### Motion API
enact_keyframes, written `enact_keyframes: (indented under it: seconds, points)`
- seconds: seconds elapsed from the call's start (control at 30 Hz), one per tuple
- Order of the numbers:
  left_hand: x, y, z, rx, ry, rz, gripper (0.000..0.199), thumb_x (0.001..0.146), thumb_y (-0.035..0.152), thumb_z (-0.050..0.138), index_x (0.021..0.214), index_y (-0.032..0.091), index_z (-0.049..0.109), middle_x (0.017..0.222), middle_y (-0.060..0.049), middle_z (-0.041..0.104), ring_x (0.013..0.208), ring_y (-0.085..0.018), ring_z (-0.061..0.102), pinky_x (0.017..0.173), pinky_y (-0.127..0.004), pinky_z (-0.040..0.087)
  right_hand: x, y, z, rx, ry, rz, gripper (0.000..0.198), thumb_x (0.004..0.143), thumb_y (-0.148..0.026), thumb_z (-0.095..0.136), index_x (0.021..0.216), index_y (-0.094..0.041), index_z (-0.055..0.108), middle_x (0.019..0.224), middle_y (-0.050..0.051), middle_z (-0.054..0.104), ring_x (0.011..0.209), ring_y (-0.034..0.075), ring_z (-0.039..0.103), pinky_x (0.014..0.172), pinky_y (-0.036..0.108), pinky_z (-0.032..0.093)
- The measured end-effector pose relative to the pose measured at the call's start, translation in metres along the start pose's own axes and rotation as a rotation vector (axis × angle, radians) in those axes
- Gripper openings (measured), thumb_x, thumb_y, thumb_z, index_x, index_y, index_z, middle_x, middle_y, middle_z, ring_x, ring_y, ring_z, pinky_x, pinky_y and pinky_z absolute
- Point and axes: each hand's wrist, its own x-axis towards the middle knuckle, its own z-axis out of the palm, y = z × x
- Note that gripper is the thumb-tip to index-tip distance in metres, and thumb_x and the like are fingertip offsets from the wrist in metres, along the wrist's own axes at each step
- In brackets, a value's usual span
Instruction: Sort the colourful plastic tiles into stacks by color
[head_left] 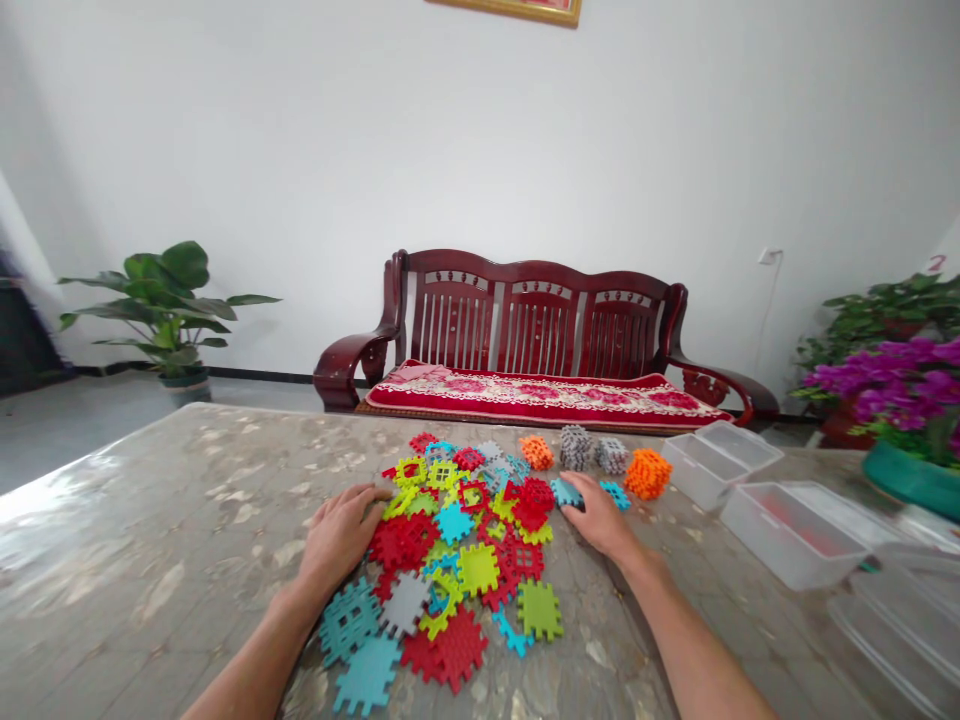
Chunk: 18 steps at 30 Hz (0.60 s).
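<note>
A heap of flat plastic interlocking tiles with notched edges lies between my hands: red tiles (461, 648), yellow-green tiles (478, 568), grey tiles (406, 603) and blue tiles (367, 675). My left hand (341, 530) rests at the heap's left edge, fingers stretched out beside a yellow-green tile, with nothing seen in its grip. At the heap's right side, my right hand (602, 518) has its thumb and fingers around a blue tile (566, 492); part of that tile is hidden. Another blue tile (616, 495) lies just beyond this hand.
Behind my right hand stand orange stacks (649, 473) and grey stacks (576, 447) of tiles. Clear plastic boxes (795, 530) are on the right, one holding something red. A flower pot (911, 480) stands at the right edge. Beyond the table (187, 530) is a wooden bench (525, 320).
</note>
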Motion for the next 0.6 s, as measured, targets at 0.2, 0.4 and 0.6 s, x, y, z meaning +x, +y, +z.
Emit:
enact_keyframes:
  seconds: [0.2,0.4,0.6]
  points:
    - [-0.004,0.008,-0.006,-0.024,0.014,-0.018,0.037,0.092,0.029,0.040,0.109,0.032,0.072,0.127,-0.001,0.068,0.123,-0.022,0.058,0.107,-0.040,0.038,0.000,0.003,0.004,-0.049,0.093,-0.020,0.053,0.075,-0.015,0.055,0.127,-0.017,0.062,0.135,0.013,0.059,0.127,0.026,0.053,0.113,0.047,0.036]
    - [-0.006,0.010,-0.009,-0.025,0.008,-0.022,0.035,0.092,0.029,0.042,0.110,0.032,0.072,0.127,-0.002,0.067,0.122,-0.022,0.058,0.107,-0.040,0.038,-0.003,-0.042,-0.003,-0.050,0.134,-0.188,0.047,0.075,-0.007,0.050,0.116,-0.021,0.069,0.127,0.008,0.064,0.122,0.024,0.053,0.110,0.045,0.039]
    - [-0.006,0.011,-0.009,-0.036,0.014,-0.019,0.034,0.091,0.029,0.043,0.108,0.032,0.072,0.126,-0.001,0.068,0.122,-0.022,0.058,0.107,-0.039,0.038,0.007,-0.129,0.010,-0.032,-0.177,-0.427,0.045,0.076,-0.007,0.057,0.115,-0.026,0.069,0.130,0.004,0.062,0.123,0.022,0.049,0.108,0.040,0.038]
